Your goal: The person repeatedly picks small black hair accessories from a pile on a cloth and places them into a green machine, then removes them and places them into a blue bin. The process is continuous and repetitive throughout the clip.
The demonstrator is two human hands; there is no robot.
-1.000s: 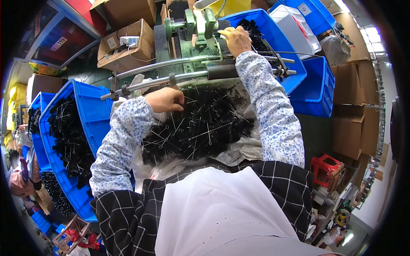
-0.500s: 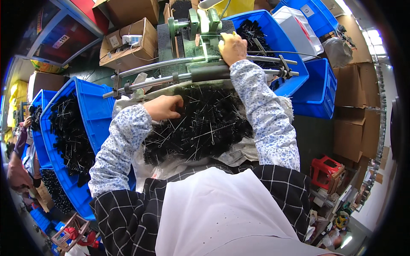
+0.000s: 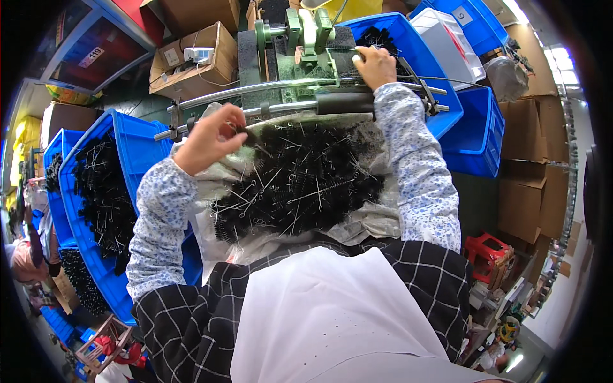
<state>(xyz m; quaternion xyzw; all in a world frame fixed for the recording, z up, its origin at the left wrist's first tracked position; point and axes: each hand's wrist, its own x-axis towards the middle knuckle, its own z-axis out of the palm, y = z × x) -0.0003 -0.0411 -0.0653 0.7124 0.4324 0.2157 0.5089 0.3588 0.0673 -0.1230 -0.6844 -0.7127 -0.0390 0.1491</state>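
In front of me lies a heap of black twisted-wire brushes [image 3: 306, 185] with thin metal stems, on a pale cloth [image 3: 236, 169]. My left hand [image 3: 212, 137] hovers over the heap's far left edge, thumb and curved fingers apart, with nothing visible between them. Beyond the metal rails, my right hand [image 3: 378, 66] is closed beside a green machine [image 3: 308, 32] with a pale wheel. A thin dark brush [image 3: 343, 49] runs from its fingertips toward the wheel; the fingers partly hide it. A white cover sits on one fingertip.
Two curved metal rails [image 3: 281, 107] cross between the heap and the machine. Blue bins with black brushes stand at left [image 3: 143, 147] and far right [image 3: 440, 96]. A cardboard box [image 3: 191, 60] is at the back left, a red stool [image 3: 488, 258] at right.
My left hand has lifted off the heap, moving left and away from me, its fingers spreading. My right hand has shifted right, and a thin brush now shows at its fingertips.
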